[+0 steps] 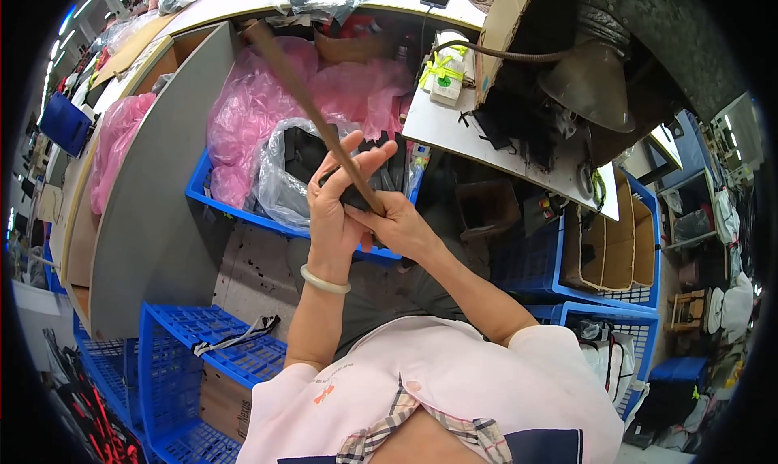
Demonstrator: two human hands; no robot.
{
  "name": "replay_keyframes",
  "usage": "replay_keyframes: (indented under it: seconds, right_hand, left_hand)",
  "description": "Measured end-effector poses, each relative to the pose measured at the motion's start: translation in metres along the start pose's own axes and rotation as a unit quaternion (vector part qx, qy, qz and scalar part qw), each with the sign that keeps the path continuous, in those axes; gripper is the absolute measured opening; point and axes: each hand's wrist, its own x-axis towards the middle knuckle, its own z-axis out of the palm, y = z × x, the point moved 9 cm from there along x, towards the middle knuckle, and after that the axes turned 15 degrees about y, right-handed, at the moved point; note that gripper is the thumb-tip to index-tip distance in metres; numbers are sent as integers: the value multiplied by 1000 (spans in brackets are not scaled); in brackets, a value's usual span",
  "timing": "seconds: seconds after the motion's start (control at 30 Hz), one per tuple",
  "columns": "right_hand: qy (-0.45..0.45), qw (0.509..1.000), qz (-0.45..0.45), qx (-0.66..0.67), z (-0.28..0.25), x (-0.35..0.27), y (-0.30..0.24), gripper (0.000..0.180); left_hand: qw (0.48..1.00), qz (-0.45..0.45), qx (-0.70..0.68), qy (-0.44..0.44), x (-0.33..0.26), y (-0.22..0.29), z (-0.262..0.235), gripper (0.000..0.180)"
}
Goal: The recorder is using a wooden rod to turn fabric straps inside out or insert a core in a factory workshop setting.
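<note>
My left hand [334,205] and my right hand [399,225] meet in front of me, above a blue crate [212,198]. Both grip a small dark object [354,195] between them; its shape is mostly hidden by my fingers. A long brown stick [301,91] runs from my hands up and to the left, held by my right hand at its lower end. My left fingers spread along the stick and the dark object. A pale bangle [324,282] sits on my left wrist.
The blue crate holds pink plastic bags [255,107] and a clear bag with dark items [284,172]. More blue crates [203,334] stand lower left and right [600,310]. A white worktable [446,128] with a lamp [587,79] lies upper right; a grey panel [154,180] stands at left.
</note>
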Motion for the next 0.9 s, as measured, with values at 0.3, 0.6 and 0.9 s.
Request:
replay_keyframes:
  seconds: [0.3, 0.6, 0.9]
  right_hand:
    - [-13, 978, -95, -187, -19, 38, 9, 27]
    - [28, 937, 166, 306, -26, 16, 27, 12]
    - [193, 887, -364, -210, -27, 6, -4, 8]
  left_hand:
    - [980, -181, -18, 87, 21, -51, -38, 30]
    - [969, -174, -113, 135, 20, -55, -46, 30]
    - [981, -136, -51, 133, 22, -54, -45, 29]
